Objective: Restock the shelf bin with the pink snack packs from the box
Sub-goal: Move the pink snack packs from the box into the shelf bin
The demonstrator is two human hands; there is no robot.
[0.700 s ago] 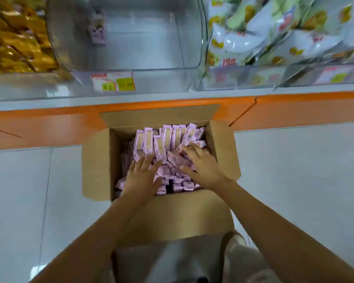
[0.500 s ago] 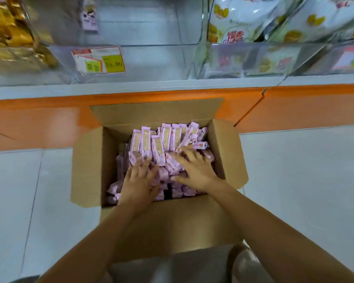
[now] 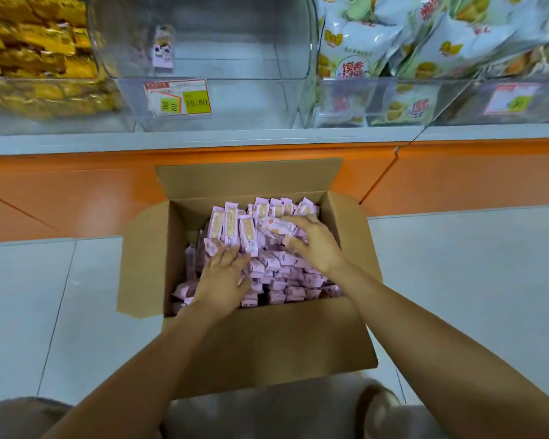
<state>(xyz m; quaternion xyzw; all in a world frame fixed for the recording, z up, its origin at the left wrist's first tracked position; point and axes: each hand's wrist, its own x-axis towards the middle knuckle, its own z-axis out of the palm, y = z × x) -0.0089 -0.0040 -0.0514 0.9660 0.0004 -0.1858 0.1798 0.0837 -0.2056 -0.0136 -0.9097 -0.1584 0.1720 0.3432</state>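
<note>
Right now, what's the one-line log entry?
left grip: rests on pink snack packs | right grip: pinches packs | cardboard box: full | shelf bin: one pack

Two bare forearms run up to the left hand (image 3: 223, 280) and the right hand (image 3: 316, 245); plain taupe-grey cloth (image 3: 267, 413), smooth and softly creased, covers both knees along the bottom edge

Snack packs (image 3: 276, 267) fill the box (image 3: 267, 343), which stands before the shelf bin (image 3: 203, 58).
</note>
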